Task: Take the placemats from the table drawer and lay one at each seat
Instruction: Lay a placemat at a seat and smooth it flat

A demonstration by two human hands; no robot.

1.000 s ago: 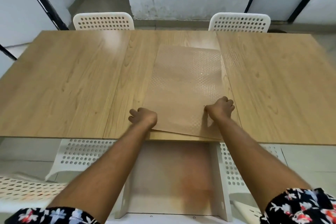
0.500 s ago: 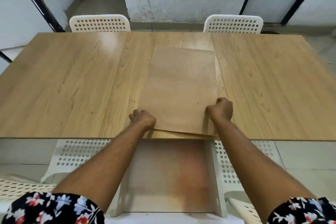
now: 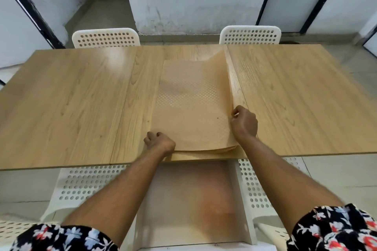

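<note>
— Lying on the middle panel of the wooden worktop (image 3: pixel 67 96), just beyond the near edge: is that the stack of placemats (image 3: pixel 189 112)?

— Yes, thin tan sheets, rectangular, with a fine embossed dot grid that is catching the light across the middle. The layered edges are showing at the near right corner, and the far right corner of the top sheet is curling upward.

— What are the hands doing?

— The right hand (image 3: pixel 243 123) is pinching the right edge of the top sheet between thumb and curled fingers, and that edge is standing clear of the sheets beneath. The left hand (image 3: pixel 160 142) is sitting at the near left corner with its fingers curled; whether it is gripping the sheets or only pressing on them, I cannot tell.

— And the drawer (image 3: pixel 189 206)?

— Standing open below the near edge, a shallow white tray with a pale, rust-tinged floor.

— Any writing anywhere?

— None that I can read. The worktop is a light oak-grain laminate in three panels. White perforated plastic chairs (image 3: pixel 106 37) are standing at the far side, and more are showing under the near edge. Floral black sleeves (image 3: pixel 334 230) are covering the upper arms
</note>
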